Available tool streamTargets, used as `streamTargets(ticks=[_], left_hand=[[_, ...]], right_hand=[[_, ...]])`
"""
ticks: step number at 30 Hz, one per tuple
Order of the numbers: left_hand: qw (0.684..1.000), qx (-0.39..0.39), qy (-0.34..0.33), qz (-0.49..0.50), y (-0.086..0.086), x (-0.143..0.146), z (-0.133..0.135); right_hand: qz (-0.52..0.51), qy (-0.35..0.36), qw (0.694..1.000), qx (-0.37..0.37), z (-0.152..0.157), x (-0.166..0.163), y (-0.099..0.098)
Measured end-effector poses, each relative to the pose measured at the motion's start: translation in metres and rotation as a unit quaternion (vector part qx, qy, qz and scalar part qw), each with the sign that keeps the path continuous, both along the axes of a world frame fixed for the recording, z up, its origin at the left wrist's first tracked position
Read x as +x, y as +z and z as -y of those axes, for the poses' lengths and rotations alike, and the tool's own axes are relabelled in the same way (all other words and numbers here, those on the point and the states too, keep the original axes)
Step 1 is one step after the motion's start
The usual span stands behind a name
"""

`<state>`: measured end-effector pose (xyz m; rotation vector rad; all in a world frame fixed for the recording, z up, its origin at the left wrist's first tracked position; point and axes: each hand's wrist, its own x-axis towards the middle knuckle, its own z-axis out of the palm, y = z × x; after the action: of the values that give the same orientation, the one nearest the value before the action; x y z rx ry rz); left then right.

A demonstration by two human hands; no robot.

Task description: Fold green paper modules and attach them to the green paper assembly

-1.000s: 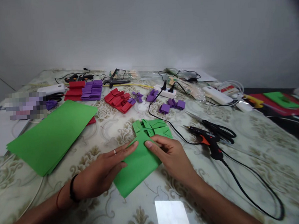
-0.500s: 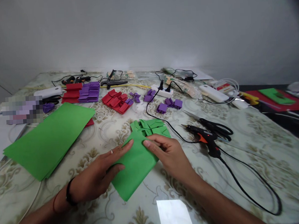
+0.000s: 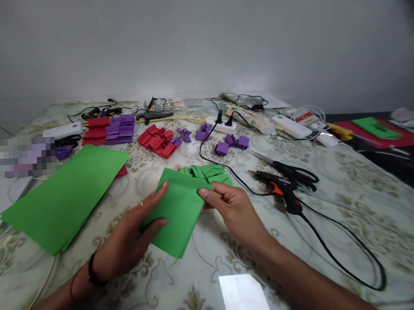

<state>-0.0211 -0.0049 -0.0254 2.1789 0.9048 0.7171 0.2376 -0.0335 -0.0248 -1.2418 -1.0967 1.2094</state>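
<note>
A green sheet of paper [image 3: 178, 216], apparently folded, is between my two hands above the near middle of the table. My left hand [image 3: 136, 230] has its left side, with thumb and index finger lying over the top face. At the right corner, my right hand [image 3: 230, 207] pinches the sheet between thumb and fingers. Partly hidden behind it lie several folded green paper pieces [image 3: 211, 172]. To the left is a stack of larger green sheets [image 3: 68, 194].
Right of my hands lie a black glue gun [image 3: 281, 188] with its looping cord and black-handled scissors [image 3: 294, 171]. Folded red pieces [image 3: 159, 140], purple pieces [image 3: 221, 148] and a white power strip [image 3: 222, 125] are farther back. A white power bank [image 3: 292, 126] sits back right.
The green sheet has turned and tilted, its top corner rising and its lower corner shifting right. Both hands still hold it; the left has moved slightly left. The view has shifted a little.
</note>
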Motion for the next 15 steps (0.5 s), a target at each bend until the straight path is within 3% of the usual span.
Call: streamTargets(ticks=[15], left_hand=[[0.995,-0.096,-0.025,-0.033,0.014,0.002,-0.002]], right_hand=[[0.028,0.043,0.999,0.011,0.002,0.0,0.001]])
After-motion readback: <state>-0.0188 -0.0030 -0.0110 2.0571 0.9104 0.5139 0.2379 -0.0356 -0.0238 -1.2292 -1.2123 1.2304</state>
